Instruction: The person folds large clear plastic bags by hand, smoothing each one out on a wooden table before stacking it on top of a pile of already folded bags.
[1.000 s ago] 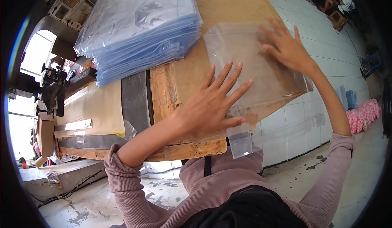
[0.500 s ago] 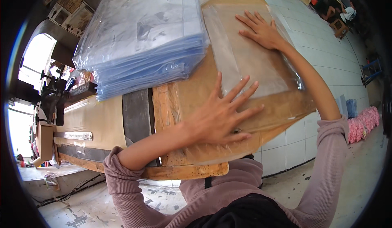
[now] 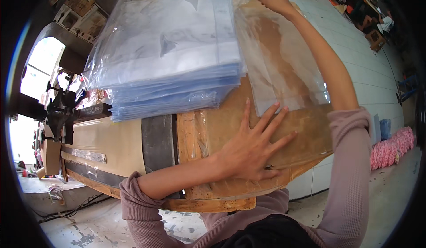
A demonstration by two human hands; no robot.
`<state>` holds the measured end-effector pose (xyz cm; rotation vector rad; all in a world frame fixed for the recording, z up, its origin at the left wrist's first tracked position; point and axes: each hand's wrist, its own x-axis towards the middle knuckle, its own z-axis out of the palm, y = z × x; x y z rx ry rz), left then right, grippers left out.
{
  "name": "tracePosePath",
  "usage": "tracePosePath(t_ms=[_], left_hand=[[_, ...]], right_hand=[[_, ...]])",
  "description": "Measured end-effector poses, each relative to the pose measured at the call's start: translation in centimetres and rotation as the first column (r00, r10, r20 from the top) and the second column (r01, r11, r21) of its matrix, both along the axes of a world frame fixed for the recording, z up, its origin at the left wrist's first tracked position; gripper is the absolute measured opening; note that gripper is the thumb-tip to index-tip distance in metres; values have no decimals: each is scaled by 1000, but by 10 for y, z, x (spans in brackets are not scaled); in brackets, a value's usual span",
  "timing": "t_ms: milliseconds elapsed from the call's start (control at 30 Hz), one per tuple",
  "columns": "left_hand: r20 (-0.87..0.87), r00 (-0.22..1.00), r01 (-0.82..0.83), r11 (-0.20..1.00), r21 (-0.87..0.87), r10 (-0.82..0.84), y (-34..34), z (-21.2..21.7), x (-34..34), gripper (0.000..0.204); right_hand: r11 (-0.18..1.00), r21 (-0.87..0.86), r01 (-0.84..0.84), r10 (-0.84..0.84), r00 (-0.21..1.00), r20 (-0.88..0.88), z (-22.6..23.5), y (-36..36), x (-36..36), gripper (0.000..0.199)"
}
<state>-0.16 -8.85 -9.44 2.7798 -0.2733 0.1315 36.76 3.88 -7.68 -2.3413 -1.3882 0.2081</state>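
Note:
My left hand [image 3: 250, 148] lies palm down, fingers spread, on the brown covering [image 3: 306, 132] of the table's near right part. Its fingertips reach the near edge of a clear plastic sheet [image 3: 288, 66], which lies flat with wrinkles and glare. Beyond the sheet's far end, my right hand [image 3: 274, 1] is raised with thumb and fingers pinched together. Clear plastic lies close to those fingertips, but whether they grip it is too small to tell. Left of the sheet rises a thick stack of clear, bluish plastic sheets [image 3: 177, 61].
A black metal clamp-like fixture [image 3: 62, 110] stands at the left, beside a tan-covered work surface [image 3: 111, 137] with a metal strip [image 3: 84, 154]. Pink bundles [image 3: 392, 148] rest on the floor at right. Farther back, a person [image 3: 385, 23] sits near a wooden stool [image 3: 376, 39].
My right hand has left the middle of the sheet, moved to its far end and closed into a pinch. My left hand stays spread on the covering. The whole view has shifted slightly.

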Motion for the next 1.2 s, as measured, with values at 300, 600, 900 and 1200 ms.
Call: tracePosePath(t_ms=[300, 600, 900, 1200], left_hand=[[23, 1000, 13, 999, -51, -12, 2, -5, 1, 70], [86, 992, -94, 995, -25, 96, -1, -12, -3, 70], [237, 948, -244, 964, 105, 215, 1, -22, 25, 73], [233, 936, -287, 955, 75, 263, 42, -31, 39, 59]], right_hand=[[811, 332, 482, 31, 531, -847, -10, 92, 4, 25], [197, 850, 488, 347, 776, -526, 141, 55, -42, 41], [43, 995, -95, 170, 982, 87, 182, -197, -18, 25], [129, 958, -258, -242, 928, 282, 20, -338, -219, 23]])
